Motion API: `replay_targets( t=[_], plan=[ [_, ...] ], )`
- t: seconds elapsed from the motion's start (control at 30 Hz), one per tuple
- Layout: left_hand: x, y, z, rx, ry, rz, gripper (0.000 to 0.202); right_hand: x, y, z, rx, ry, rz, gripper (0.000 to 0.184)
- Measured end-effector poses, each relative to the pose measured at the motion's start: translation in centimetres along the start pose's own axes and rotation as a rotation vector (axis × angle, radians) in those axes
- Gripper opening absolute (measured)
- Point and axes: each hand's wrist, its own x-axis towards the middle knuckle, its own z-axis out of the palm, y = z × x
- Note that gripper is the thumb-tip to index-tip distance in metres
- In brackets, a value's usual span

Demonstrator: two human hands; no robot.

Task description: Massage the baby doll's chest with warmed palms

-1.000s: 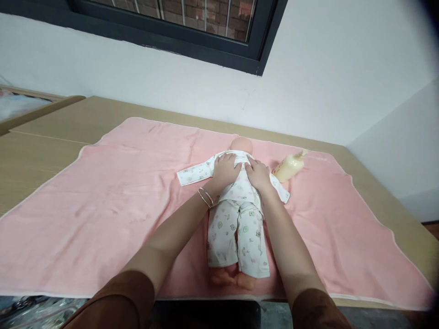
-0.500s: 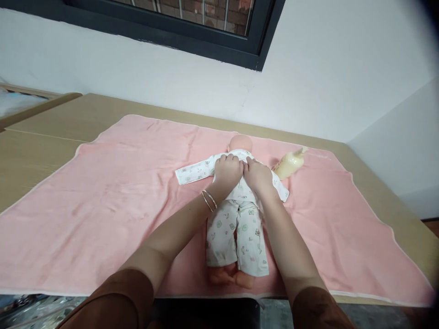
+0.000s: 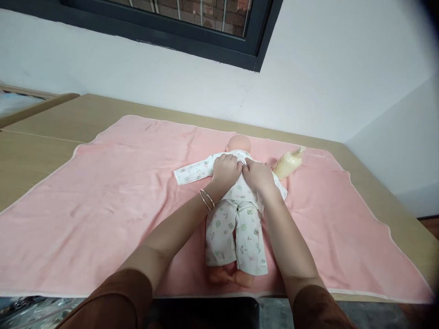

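A baby doll (image 3: 236,201) lies stretched out with its bald head away from me and its feet toward me. It wears a white printed shirt (image 3: 240,189) and matching trousers (image 3: 248,237). My left hand (image 3: 226,172) rests on the upper part of the shirt, fingers curled in and closed on the cloth. Beside it, almost touching, my right hand (image 3: 258,174) is closed on the shirt too, its thumb and finger near the middle. The fingertips are partly hidden. One empty-looking sleeve extends to the left; the other lies partly behind my right hand.
Under the doll a pink blanket (image 3: 113,196) covers much of the wooden table (image 3: 82,114). A baby bottle (image 3: 288,164) with pale yellow contents lies right of the doll. Behind stand a white wall (image 3: 154,73) and a dark-framed window (image 3: 206,45).
My right thumb and finger have shifted slightly on the shirt, and a little more cloth shows between my hands. The doll and bottle lie as before.
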Motion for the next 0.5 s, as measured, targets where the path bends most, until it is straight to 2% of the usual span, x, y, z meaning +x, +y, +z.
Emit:
replay_targets(
  t=[0.17, 0.3, 0.4, 0.5],
  plan=[
    [0.2, -0.6, 0.6, -0.065, 0.022, -0.063, 0.031, 1.2, 1.4, 1.3, 0.128, 0.042, -0.008, 0.051],
    [0.8, -1.6, 1.4, -0.162, -0.012, -0.063, 0.043, 2.4, 2.7, 2.9, 0.261, 0.067, 0.008, 0.061],
    [0.9, -1.8, 1.3, -0.178, -0.016, -0.066, 0.043, 2.5, 2.8, 3.0, 0.271, 0.078, 0.005, 0.059],
    [0.9, -1.5, 0.8, -0.156, -0.008, -0.042, 0.035, 2.0, 2.2, 2.2, 0.230, 0.089, -0.010, 0.050]
  ],
)
